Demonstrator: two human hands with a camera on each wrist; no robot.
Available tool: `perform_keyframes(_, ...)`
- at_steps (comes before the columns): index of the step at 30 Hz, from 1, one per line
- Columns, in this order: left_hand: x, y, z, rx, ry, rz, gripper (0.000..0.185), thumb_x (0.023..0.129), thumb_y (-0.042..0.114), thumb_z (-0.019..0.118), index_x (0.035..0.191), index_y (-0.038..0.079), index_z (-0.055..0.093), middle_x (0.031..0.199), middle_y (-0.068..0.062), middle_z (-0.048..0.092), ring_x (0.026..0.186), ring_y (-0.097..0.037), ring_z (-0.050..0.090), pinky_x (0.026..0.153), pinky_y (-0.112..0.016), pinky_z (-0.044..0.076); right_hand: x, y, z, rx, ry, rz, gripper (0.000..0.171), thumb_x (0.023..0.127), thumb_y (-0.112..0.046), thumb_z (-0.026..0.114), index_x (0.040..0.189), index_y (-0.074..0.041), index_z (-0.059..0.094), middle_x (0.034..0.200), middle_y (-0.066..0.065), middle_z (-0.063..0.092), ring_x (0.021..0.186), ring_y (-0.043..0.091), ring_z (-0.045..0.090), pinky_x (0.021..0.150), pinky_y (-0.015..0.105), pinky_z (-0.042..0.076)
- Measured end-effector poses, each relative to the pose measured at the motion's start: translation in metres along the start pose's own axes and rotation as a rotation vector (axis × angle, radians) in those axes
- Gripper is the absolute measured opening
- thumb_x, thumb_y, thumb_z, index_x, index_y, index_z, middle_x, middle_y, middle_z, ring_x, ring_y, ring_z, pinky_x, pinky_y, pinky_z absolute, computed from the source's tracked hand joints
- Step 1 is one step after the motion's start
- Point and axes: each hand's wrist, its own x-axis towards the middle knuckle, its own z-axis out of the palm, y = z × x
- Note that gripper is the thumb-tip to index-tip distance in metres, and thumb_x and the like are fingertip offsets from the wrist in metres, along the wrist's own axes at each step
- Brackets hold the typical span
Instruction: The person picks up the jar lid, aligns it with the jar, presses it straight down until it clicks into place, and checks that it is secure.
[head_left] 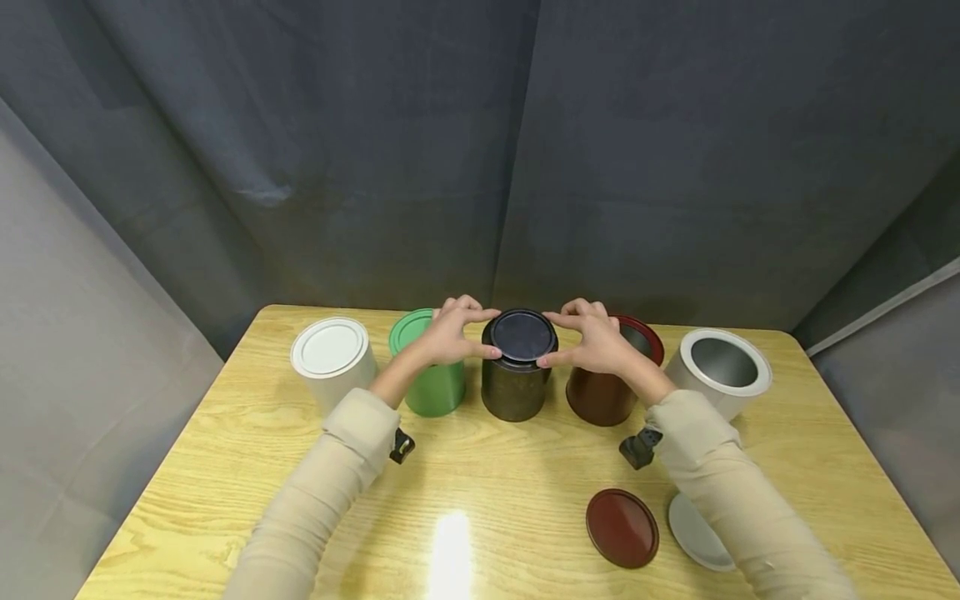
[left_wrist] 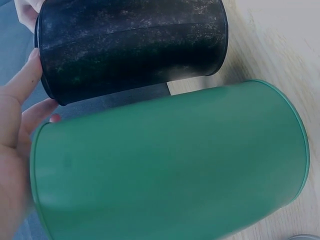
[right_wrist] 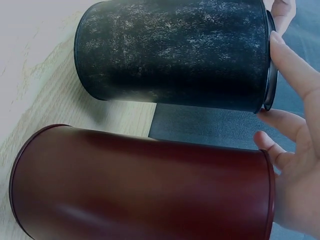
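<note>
A black can [head_left: 514,392] stands upright in the middle of the row, a dark round lid [head_left: 523,335] on its top. My left hand [head_left: 455,332] holds the lid's left edge with thumb and index finger, and my right hand [head_left: 592,337] grips the right edge the same way. In the right wrist view a narrow gap shows between the lid [right_wrist: 271,62] and the rim of the black can [right_wrist: 170,52]. The green can [left_wrist: 170,165] lies under my left hand's other fingers, the dark red can [right_wrist: 140,185] under the right's.
A lidded white can [head_left: 331,350] is at the far left, an uncovered white can [head_left: 756,385] at the far right. The dark red can is also uncovered. A dark red lid [head_left: 622,528] and a grey-white lid [head_left: 697,533] lie on the wooden table [head_left: 525,500], the latter partly behind my right sleeve.
</note>
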Motion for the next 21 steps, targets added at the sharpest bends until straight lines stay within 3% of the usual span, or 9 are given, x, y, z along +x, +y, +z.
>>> perform_keyframes(9,0.0015,0.0021,-0.0027,0.004,-0.037,-0.007,0.062,0.076,0.033,0.074,0.13,0.012,0.052,0.116,-0.007,0.046,0.105,-0.023,0.034,0.09,-0.043,0.022,0.0013,0.0021,-0.0013,-0.01,-0.026,0.011,0.074,0.07,-0.042,0.076,0.13,-0.008,0.051,0.119,0.012,0.041,0.103,0.031,0.032,0.077,0.048,0.022)
perform_keyframes(21,0.0018,-0.0023,-0.0019,0.02,-0.032,-0.015,0.06,0.074,0.033,0.074,0.128,0.014,0.054,0.115,-0.007,0.049,0.104,-0.023,0.035,0.088,-0.041,0.024,0.0012,0.0027,-0.0001,-0.018,-0.025,-0.011,0.072,0.07,-0.043,0.075,0.129,-0.008,0.052,0.118,0.012,0.042,0.101,0.03,0.033,0.076,0.047,0.021)
